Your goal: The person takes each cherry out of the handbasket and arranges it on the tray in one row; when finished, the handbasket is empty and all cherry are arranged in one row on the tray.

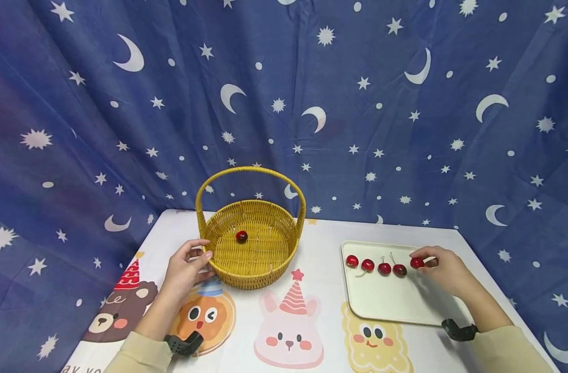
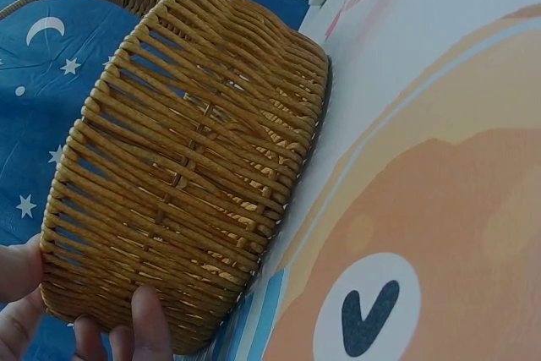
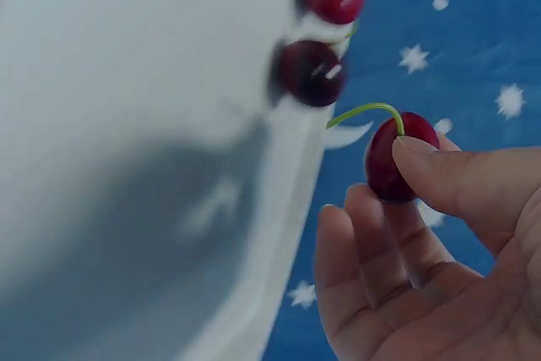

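Observation:
My left hand (image 1: pixel 187 266) grips the rim of a round yellow wicker basket (image 1: pixel 251 280) at its left side. The left wrist view shows the thumb at the rim of the basket (image 2: pixel 177 158) and the other fingers against its outer wall. One dark red cherry (image 1: pixel 241 237) lies inside the basket. Over the right part of a cream tray (image 1: pixel 382 303), my right hand (image 1: pixel 444 269) pinches a red cherry (image 3: pixel 391 166) between thumb and fingers; its green stem curves out. Several cherries with stems, among them a dark one (image 1: pixel 399 270), lie in a row on the tray.
A tall arched handle (image 1: pixel 251 169) rises over the basket. The white tablecloth (image 1: pixel 321 248) carries cartoon prints. Behind the table hangs a dark blue curtain (image 1: pixel 340 124) with moons and stars. Each wrist wears a black band, such as the left one (image 1: pixel 184 344).

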{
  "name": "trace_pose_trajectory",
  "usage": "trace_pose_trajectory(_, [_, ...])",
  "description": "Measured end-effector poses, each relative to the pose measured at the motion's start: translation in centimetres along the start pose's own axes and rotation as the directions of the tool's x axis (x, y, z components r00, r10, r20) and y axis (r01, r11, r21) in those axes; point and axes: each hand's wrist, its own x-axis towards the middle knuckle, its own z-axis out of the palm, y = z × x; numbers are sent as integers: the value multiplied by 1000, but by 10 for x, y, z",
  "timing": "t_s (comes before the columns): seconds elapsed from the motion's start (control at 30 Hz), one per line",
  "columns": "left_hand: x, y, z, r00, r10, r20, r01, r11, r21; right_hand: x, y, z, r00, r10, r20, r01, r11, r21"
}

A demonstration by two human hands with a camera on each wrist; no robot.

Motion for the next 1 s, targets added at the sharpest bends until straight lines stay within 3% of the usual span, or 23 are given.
trace_pose_trajectory(0.2, [-1, -1, 0, 1000, 0, 1, 0, 1000, 3, 6, 24, 10, 995, 75, 69, -74, 997, -16])
trace_pose_trajectory(0.4, [0, -2, 1, 1000, 3, 7, -3, 1000, -1, 9, 31, 17, 986, 139, 89, -139, 990, -5])
trace_pose_trajectory(1.0, [-1, -1, -1, 1000, 16, 8, -16, 1000, -4, 13, 31, 17, 982, 166, 90, -167, 986, 4])
